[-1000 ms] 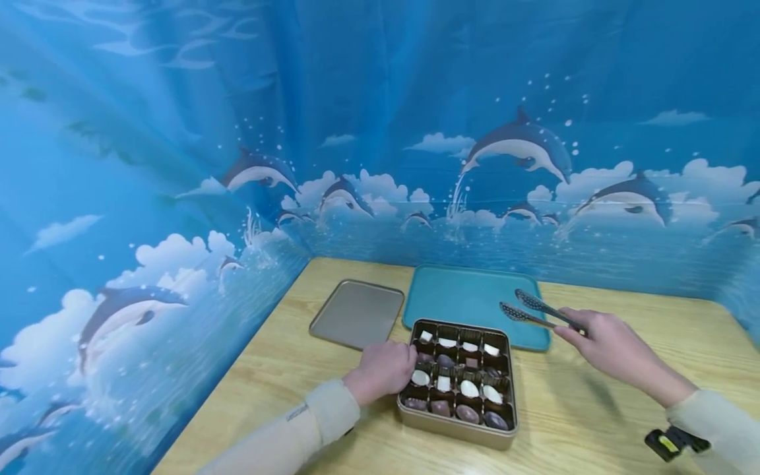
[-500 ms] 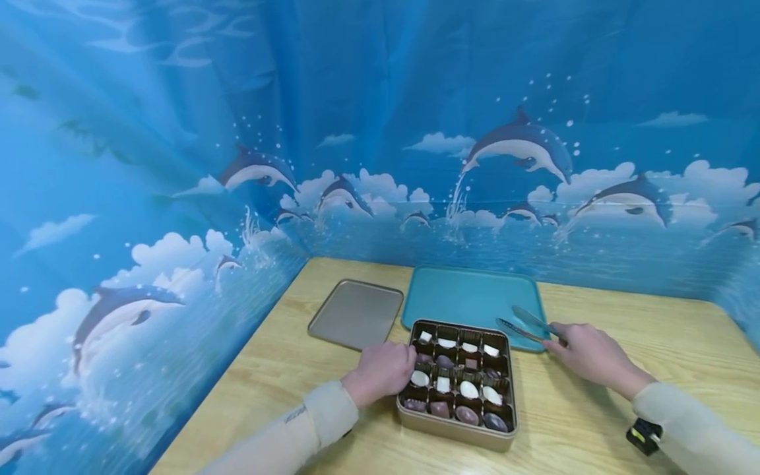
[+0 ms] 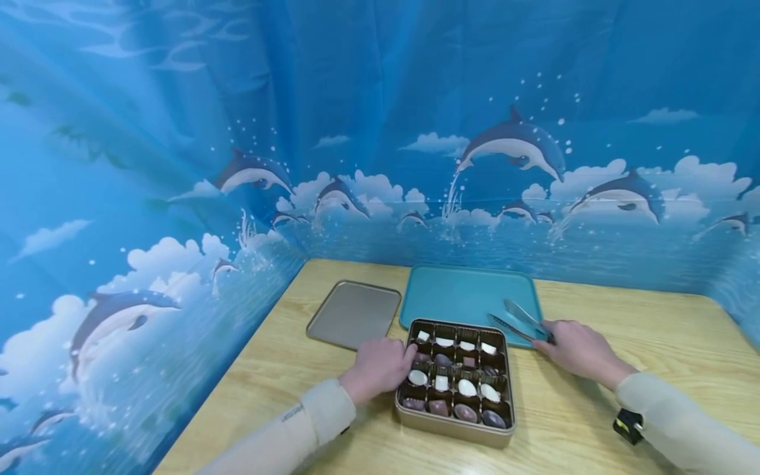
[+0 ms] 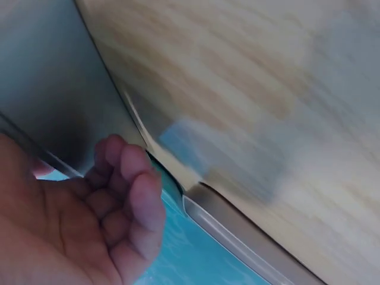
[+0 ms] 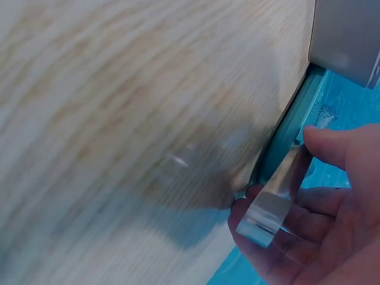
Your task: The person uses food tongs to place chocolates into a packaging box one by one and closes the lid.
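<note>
A square metal tin [image 3: 454, 432] holds white and brown chocolates [image 3: 467, 388] in a divided insert. My left hand [image 3: 379, 371] grips its left side, one digit over the rim; in the left wrist view the curled fingers [image 4: 145, 199] lie against the outer wall. My right hand [image 3: 583, 349] holds metal tongs [image 3: 513, 328] between thumb and fingers, low over the right front corner of the turquoise tray [image 3: 463, 290]. The tongs' perforated ends stand apart, with nothing seen between them. In the right wrist view, the tongs' handle [image 5: 279, 193] crosses the fingers, beside the tray's edge.
A brown-grey metal tray [image 3: 356, 313] lies left of the turquoise one, behind my left hand. Everything rests on a light wood table [image 3: 285, 376]. A blue dolphin-print curtain [image 3: 380, 165] stands along the back and left edges.
My right hand has come down and left with the tongs, from above the turquoise tray to close over its right front corner. The left hand and the tin have stayed put.
</note>
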A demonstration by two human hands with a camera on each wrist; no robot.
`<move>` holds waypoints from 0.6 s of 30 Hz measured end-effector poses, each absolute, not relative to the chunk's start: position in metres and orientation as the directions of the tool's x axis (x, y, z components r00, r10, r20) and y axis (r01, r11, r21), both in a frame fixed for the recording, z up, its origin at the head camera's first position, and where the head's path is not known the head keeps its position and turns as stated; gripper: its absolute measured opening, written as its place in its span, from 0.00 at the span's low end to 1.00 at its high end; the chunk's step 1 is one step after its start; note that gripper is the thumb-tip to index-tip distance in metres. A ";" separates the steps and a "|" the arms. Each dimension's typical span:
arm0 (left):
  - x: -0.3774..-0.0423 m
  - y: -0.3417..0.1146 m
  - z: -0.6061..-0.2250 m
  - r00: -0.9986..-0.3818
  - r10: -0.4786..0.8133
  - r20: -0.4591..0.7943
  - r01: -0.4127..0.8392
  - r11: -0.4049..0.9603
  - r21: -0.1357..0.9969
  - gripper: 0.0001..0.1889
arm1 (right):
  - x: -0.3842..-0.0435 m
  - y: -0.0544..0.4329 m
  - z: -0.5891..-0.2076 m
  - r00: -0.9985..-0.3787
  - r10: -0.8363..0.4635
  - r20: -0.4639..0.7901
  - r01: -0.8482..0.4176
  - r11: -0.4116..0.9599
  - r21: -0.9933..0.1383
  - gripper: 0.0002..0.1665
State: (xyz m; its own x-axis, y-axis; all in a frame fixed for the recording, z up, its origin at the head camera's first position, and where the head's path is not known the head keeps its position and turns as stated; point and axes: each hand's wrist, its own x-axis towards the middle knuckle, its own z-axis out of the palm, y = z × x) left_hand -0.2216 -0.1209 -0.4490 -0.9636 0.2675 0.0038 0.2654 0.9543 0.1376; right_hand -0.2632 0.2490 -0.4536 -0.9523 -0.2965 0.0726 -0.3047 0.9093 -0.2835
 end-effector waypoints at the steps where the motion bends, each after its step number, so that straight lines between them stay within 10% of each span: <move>1: -0.223 -0.122 -0.449 -0.966 0.258 0.015 0.258 0.954 0.154 0.31 | -0.263 0.250 -0.453 -0.954 -0.291 0.071 -0.299 0.912 -0.282 0.37; 18: -0.249 -0.141 -0.455 -0.987 0.157 0.041 0.153 0.983 -0.101 0.10 | -0.222 0.240 -0.425 -0.848 -0.385 0.364 -0.435 0.898 -0.065 0.29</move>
State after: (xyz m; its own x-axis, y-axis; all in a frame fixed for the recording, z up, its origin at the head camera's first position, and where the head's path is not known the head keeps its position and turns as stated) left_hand -0.2487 -0.1405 -0.4549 -0.9867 0.1574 0.0410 0.1526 0.9831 -0.1011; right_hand -0.2217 0.2401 -0.4255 -0.8484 -0.3846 0.3638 -0.4350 0.8981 -0.0650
